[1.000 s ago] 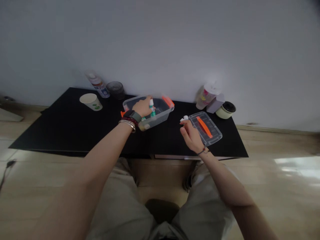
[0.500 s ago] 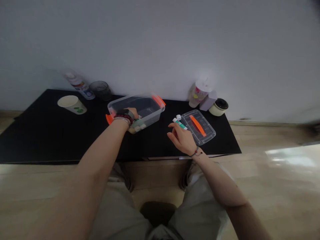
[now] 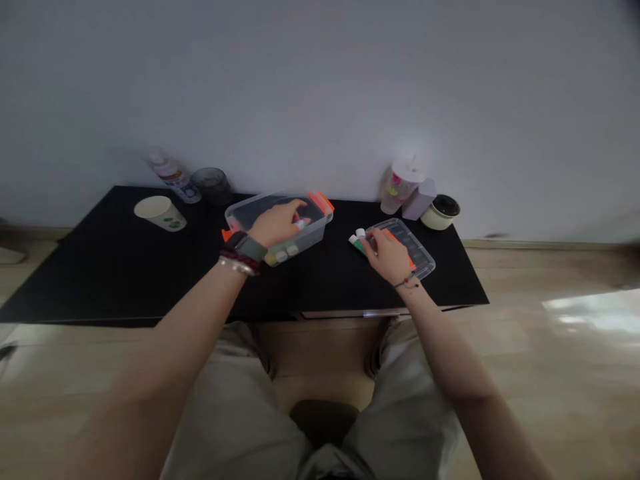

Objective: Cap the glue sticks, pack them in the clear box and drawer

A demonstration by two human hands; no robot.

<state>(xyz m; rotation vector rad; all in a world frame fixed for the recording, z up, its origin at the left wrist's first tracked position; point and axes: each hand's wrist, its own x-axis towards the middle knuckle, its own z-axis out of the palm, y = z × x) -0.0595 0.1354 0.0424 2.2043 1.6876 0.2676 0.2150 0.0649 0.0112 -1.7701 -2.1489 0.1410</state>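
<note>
My left hand [image 3: 277, 225] is over the clear plastic box [image 3: 313, 235], closed on a small white-capped tube [image 3: 301, 223], with the index finger stretched out. Through the box's near wall, several white-capped pieces [image 3: 287, 253] show at the bottom. To the right, my right hand [image 3: 390, 257] reaches across the near edge of the clear lid [image 3: 423, 257], and its bent thumb and fingers close on a green tube [image 3: 357, 243] with a white cap. A second white cap [image 3: 361, 233] lies right beside it. The hand covers part of the lid's orange handle [image 3: 395, 237].
On the black tabletop [image 3: 100, 273], a paper cup [image 3: 163, 215], a spray can [image 3: 175, 180] and a dark glass [image 3: 213, 187] stand at left. A lidded plastic cup [image 3: 397, 190], a pale box [image 3: 419, 200] and a cream pot [image 3: 440, 213] stand at back right, near the wall.
My left hand has risen from inside the box with a white-capped tube. My right hand has moved right and forward onto the green tube by the lid.
</note>
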